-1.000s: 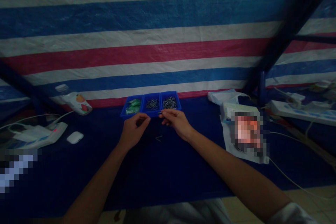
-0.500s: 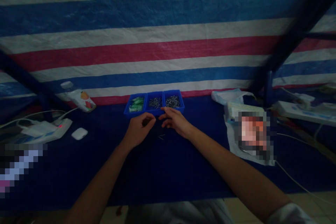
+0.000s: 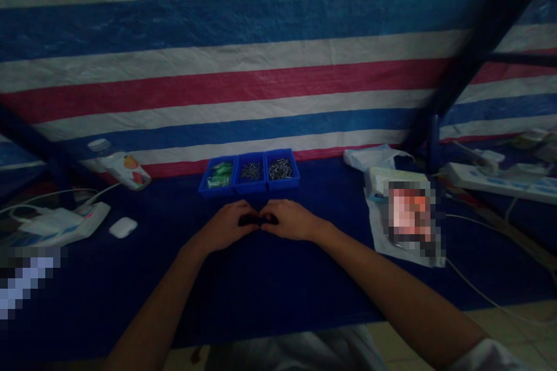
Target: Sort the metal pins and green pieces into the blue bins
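Note:
My left hand [image 3: 228, 224] and my right hand [image 3: 290, 219] meet fingertip to fingertip low over the blue table [image 3: 270, 284]. The fingers of each curl toward the thumb, and anything between them is too small or dark to make out. Just beyond them stand three blue bins side by side: the left bin [image 3: 217, 190] has green packets [image 3: 221, 173], the middle one [image 3: 250, 188] small metal pieces [image 3: 251, 171], and the right one [image 3: 282, 184] more metal pieces [image 3: 281, 168].
At the left are a bottle [image 3: 126, 169], a power strip [image 3: 82, 226] with cables and a small white case [image 3: 123, 227]. On the right lie a tissue pack [image 3: 376, 177], a blurred item on white paper [image 3: 378, 232] and another power strip [image 3: 500, 179]. Striped sheeting hangs behind.
Both hands have come nearer to me and closed together at the fingertips. The thin metal pieces seen on the table below them before are no longer visible.

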Demonstrator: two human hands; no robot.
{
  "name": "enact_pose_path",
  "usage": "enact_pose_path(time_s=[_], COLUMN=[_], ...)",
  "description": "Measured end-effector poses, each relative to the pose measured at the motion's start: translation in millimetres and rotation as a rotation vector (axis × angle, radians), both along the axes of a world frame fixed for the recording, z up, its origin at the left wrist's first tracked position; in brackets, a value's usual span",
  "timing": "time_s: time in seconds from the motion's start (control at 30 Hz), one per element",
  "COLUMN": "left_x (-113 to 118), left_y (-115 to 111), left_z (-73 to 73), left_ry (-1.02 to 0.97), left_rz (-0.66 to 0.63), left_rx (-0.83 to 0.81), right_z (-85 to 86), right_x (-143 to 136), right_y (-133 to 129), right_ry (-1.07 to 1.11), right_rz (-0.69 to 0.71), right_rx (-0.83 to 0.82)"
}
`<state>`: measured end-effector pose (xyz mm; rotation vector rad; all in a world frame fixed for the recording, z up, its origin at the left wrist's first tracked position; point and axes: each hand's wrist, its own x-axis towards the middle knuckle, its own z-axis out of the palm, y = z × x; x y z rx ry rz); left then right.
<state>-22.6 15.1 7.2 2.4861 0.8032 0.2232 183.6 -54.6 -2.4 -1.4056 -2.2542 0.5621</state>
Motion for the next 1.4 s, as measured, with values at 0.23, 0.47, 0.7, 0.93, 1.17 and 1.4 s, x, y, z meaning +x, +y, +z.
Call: enact_pose_path(time_s=[0.23,0.47,0.7,0.93,1.17,1.4], left_x=[5,8,11,13,14,14], left_y=[-1,-4,-7,-7,-6,-6], left_z=[-1.5,-1.4,0.8,-1.9,-4.1,-6.4], left_ry=[0.003,0.012,0.007,0.019,0.002,-0.003], left_rz=[0.006,0.015,0.026,0.047,0.056,0.067], left_rx=[0.014,0.055,0.072,0.080,0.069,0.068], right_z=[5.0,5.2,1.0,27.7,-9.2,-31.3], right_x=[-3,-4,-6,10,91,111], right_y=[-4,-8,-4,-55,-186,-202], right_ry=[-0.038,-0.128,-0.136,-0.125,-0.238,-0.286], right_rz=[0.001,-0.005,-0.048,-0.161,-1.115,-1.303], right_rx=[0.015,0.033,0.051,0.151,0.661,0.515])
